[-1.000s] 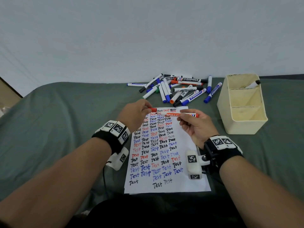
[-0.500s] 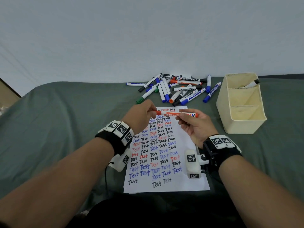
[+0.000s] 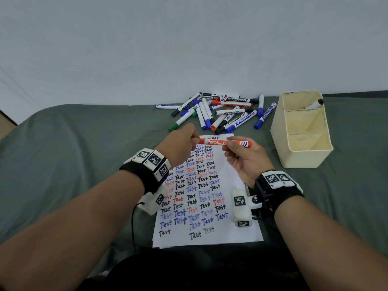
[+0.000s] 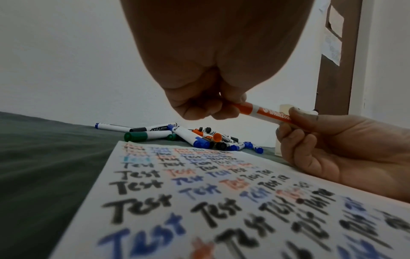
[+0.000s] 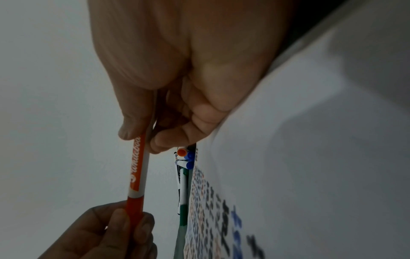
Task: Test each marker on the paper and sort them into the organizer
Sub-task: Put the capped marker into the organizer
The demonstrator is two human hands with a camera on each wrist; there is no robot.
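The left hand (image 3: 182, 143) pinches the orange cap end of the orange-and-white whiteboard marker (image 3: 223, 143); the right hand (image 3: 243, 158) pinches its barrel, level above the written-over white paper (image 3: 235, 179); pressing straight along the barrel should seat the cap; the cream plastic organizer (image 3: 302, 152) waits right of the right hand.

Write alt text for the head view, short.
Two hands hold an orange marker level over a paper covered in "Test" scribbles: the left hand grips its cap end, the right hand its barrel. Beyond lie a pile of markers and, to the right, a cream organizer holding one marker.
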